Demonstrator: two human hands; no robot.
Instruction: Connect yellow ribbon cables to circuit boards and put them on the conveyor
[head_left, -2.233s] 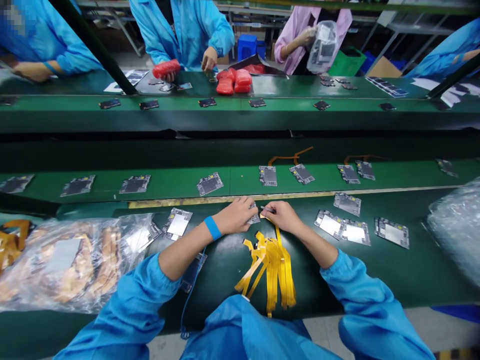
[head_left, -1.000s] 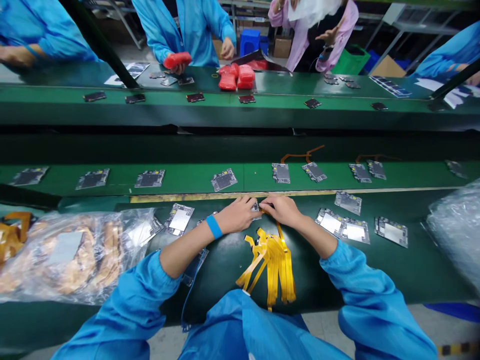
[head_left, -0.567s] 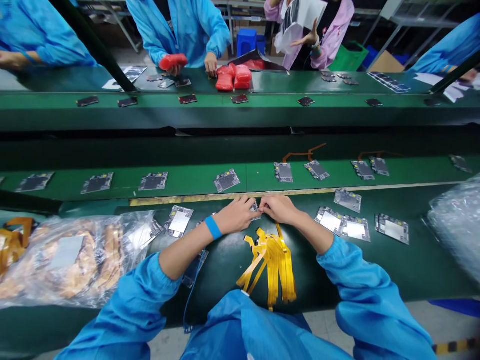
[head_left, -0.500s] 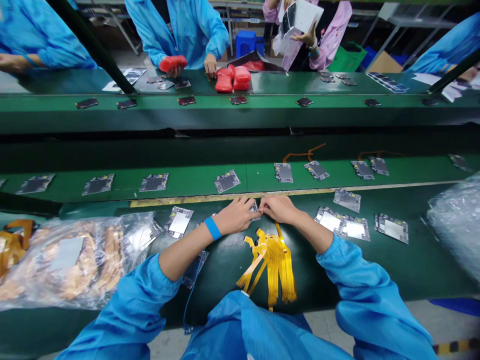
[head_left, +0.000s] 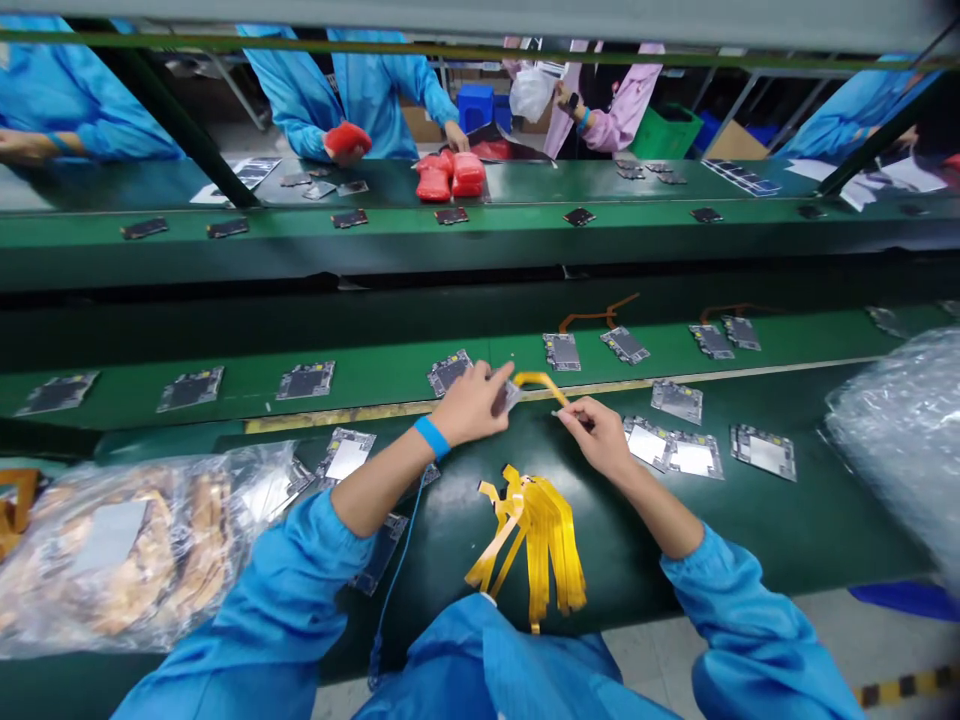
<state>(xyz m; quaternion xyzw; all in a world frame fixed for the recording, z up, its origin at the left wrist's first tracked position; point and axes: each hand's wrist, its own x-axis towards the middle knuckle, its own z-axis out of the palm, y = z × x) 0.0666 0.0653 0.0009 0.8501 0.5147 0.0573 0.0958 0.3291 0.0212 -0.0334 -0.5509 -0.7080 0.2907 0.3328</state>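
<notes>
My left hand (head_left: 474, 402), with a blue band at its wrist, grips a small circuit board (head_left: 509, 396) near the yellow-edged strip of the bench. One end of a yellow flex cable (head_left: 541, 380) meets that board. Its other end is pinched in the fingers of my right hand (head_left: 594, 430). Below my hands a fanned bunch of yellow flex cables (head_left: 546, 535) lies on the dark green bench. Another board (head_left: 448, 372) rests just behind my left hand, on the green belt.
Boards (head_left: 694, 455) lie right of my right hand. A bag of coiled cables (head_left: 112, 550) fills the left side, bubble wrap (head_left: 896, 430) the right. The green belt (head_left: 390, 375) carries boards. Across it, people in blue and pink sleeves work near red bundles (head_left: 450, 176).
My right hand has moved right and away from my left, with the yellow cable now stretched between them. My left hand and its board are slightly further back. The view has tilted up.
</notes>
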